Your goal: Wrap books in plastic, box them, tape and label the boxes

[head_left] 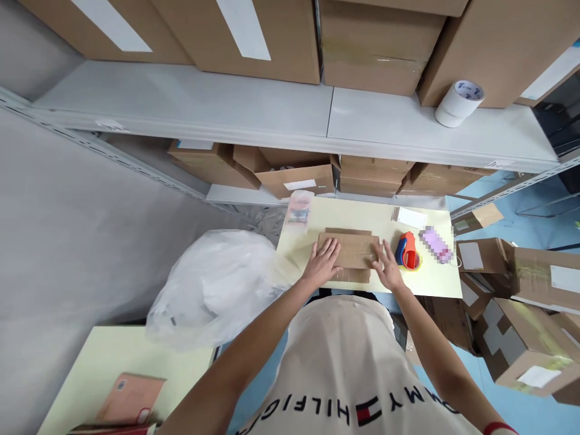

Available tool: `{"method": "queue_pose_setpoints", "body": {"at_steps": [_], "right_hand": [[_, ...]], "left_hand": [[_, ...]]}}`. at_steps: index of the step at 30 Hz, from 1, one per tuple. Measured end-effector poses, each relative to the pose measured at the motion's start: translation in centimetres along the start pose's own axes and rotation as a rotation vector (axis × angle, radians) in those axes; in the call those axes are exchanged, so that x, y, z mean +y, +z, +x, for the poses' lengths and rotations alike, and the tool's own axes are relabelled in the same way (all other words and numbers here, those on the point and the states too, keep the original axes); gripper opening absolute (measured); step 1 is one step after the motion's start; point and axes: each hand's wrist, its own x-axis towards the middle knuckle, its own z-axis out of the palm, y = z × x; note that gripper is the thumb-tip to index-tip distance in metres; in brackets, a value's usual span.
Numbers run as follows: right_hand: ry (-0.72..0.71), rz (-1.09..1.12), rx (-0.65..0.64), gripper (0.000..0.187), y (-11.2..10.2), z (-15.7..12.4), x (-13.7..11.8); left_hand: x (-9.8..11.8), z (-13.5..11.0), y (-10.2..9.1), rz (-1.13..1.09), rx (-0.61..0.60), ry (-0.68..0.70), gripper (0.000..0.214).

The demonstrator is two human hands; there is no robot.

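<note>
On the pale yellow table (290, 254) in front of me lies a flat cardboard box (356, 252), with flaps showing along its far and near sides. My left hand (322, 261) rests flat on the left part of the box, fingers stretched out. At the box's right edge is my right hand (388, 266), its fingers apart and touching the cardboard. Just right of that hand stands a red and blue tape dispenser (407, 251) with a yellowish tape roll.
A phone-like purple item (435, 244), blurred out, and a white label stack (411, 217) lie on the table. A large plastic bag (212, 290) bulges at the left. Shelves with cardboard boxes (380, 48) rise ahead; a tape roll (459, 104) stands there. More boxes (525, 344) crowd the right.
</note>
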Motion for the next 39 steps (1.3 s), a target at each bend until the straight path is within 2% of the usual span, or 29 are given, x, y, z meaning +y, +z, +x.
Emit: {"method": "queue_pose_setpoints", "body": {"at_steps": [2, 4, 7, 10, 13, 15, 18, 20, 22, 25, 27, 29, 32, 34, 35, 36, 39], "right_hand": [[0.243, -0.044, 0.116, 0.06, -1.0, 0.0, 1.5], [0.46, -0.102, 0.161, 0.069, -1.8, 0.5, 3.0], [0.672, -0.107, 0.054, 0.087, -2.0, 1.6, 4.6], [0.758, -0.071, 0.006, 0.084, -1.9, 2.4, 4.9], [0.746, -0.069, 0.06, 0.076, -3.1, 2.6, 4.6], [0.681, 0.038, 0.133, 0.072, -4.9, 2.6, 4.1], [0.462, 0.331, 0.317, 0.057, -7.7, 3.8, 2.2], [0.329, 0.436, 0.381, 0.043, -8.9, 5.4, 0.0], [0.267, 0.472, 0.294, 0.036, -9.0, 7.3, -2.3], [0.214, 0.504, -0.005, 0.042, -7.9, 9.7, -5.2], [0.196, 0.49, -0.169, 0.046, -7.1, 10.5, -6.1], [0.194, 0.471, -0.256, 0.049, -6.7, 10.7, -6.3], [0.185, 0.453, -0.285, 0.052, -6.8, 10.6, -5.6], [0.17, 0.445, -0.289, 0.052, -7.0, 10.5, -5.2], [0.165, 0.445, -0.287, 0.052, -7.1, 10.5, -5.0], [0.163, 0.449, -0.283, 0.052, -7.1, 10.4, -4.9], [0.163, 0.472, -0.283, 0.053, -7.0, 10.2, -4.8]], "left_hand": [[0.1, 0.1, 0.1, 0.003, 0.003, -0.002, 0.068], [0.3, 0.1, 0.2, 0.007, -0.004, -0.011, 0.068], [0.6, -0.1, 0.3, 0.015, -0.019, -0.028, 0.069], [0.7, -0.3, 0.1, 0.025, -0.007, -0.025, 0.072], [0.7, -0.4, -0.3, 0.021, 0.023, -0.012, 0.072], [0.7, -0.4, -0.6, 0.0, 0.031, 0.002, 0.07], [0.5, -0.2, -0.9, -0.041, 0.028, 0.024, 0.068], [0.5, -0.1, -0.9, -0.059, 0.028, 0.036, 0.068], [0.4, 0.0, -0.8, -0.067, 0.023, 0.04, 0.068], [0.4, 0.0, -0.6, -0.078, 0.016, 0.028, 0.07], [0.5, -0.1, -0.5, -0.11, 0.018, 0.026, 0.072], [0.5, -0.3, -0.7, -0.192, 0.042, 0.032, 0.073], [0.8, -0.1, -1.6, -0.446, 0.166, -0.036, 0.068], [1.2, 0.5, -2.4, -0.736, 0.256, -0.173, 0.063], [1.4, 1.0, -2.9, -0.919, 0.261, -0.253, 0.06], [1.6, 1.5, -3.3, -1.12, 0.219, -0.324, 0.057], [2.2, 3.1, -4.6, -1.649, -0.055, -0.464, 0.047]]}}
